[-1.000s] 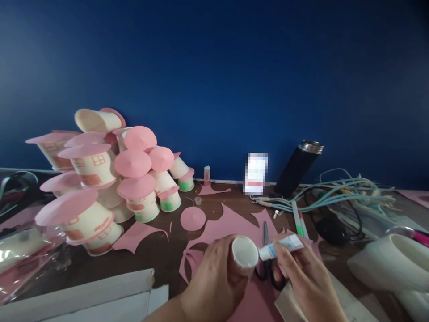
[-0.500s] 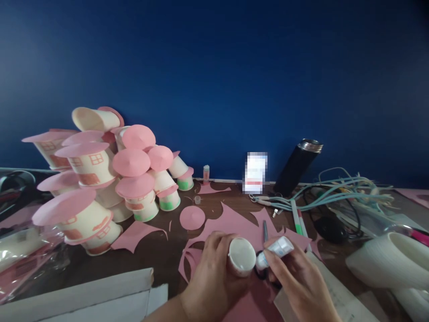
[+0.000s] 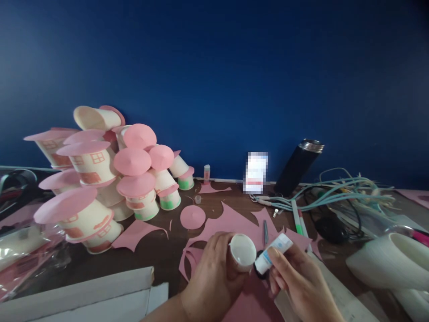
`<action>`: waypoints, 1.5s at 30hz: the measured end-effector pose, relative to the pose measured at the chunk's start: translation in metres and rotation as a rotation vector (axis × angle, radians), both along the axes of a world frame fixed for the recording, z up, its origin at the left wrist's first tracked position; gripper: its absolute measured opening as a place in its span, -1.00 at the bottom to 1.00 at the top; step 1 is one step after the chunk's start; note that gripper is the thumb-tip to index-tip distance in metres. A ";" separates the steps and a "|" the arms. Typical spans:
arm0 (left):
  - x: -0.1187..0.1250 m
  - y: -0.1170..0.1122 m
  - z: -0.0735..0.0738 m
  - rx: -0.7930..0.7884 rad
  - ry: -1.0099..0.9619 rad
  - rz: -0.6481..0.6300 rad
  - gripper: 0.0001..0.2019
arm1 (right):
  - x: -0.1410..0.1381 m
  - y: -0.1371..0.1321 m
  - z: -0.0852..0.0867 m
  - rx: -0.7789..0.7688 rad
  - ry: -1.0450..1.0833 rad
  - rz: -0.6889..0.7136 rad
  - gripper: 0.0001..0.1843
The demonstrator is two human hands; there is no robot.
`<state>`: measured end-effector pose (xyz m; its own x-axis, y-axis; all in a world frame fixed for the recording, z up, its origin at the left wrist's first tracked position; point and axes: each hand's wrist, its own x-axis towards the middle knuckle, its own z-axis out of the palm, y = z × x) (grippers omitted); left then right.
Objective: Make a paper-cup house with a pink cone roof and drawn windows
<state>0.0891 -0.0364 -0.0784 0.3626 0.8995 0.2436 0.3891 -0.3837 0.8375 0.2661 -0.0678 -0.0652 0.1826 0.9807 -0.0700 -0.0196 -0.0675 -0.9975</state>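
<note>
My left hand (image 3: 214, 277) is wrapped round a white paper cup (image 3: 242, 251) held with its flat bottom facing me. My right hand (image 3: 298, 281) pinches a small white glue tube (image 3: 273, 253) with blue print, its nozzle touching the cup's right rim. Both hands hover over cut pink paper (image 3: 234, 228) on the brown table. A pink paper circle (image 3: 192, 217) lies beyond my left hand. Scissors (image 3: 265, 232) lie partly hidden behind the tube.
A pile of cup houses with pink roofs (image 3: 100, 179) fills the left. A black flask (image 3: 298, 167), tangled cables (image 3: 335, 192), marker pens (image 3: 297, 218) and stacked white cups (image 3: 392, 261) sit to the right. A white box (image 3: 83, 295) lies at the front left.
My right hand tilted the glue tube downward and brought its nozzle against the cup's rim. The cup turned slightly in my left hand.
</note>
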 end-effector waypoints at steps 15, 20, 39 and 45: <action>0.002 0.000 0.000 -0.008 0.011 0.024 -0.50 | -0.005 0.008 -0.005 -0.210 0.287 -0.064 -0.51; 0.002 -0.001 0.001 -0.001 0.009 0.024 -0.52 | -0.005 0.007 -0.005 -0.198 0.302 -0.074 -0.52; -0.001 0.000 0.001 0.000 -0.047 -0.041 -0.49 | 0.001 0.000 0.009 0.219 -0.359 -0.052 -0.70; -0.001 -0.001 0.004 -0.014 -0.026 -0.027 -0.53 | 0.003 0.003 0.006 0.214 -0.431 -0.107 -0.71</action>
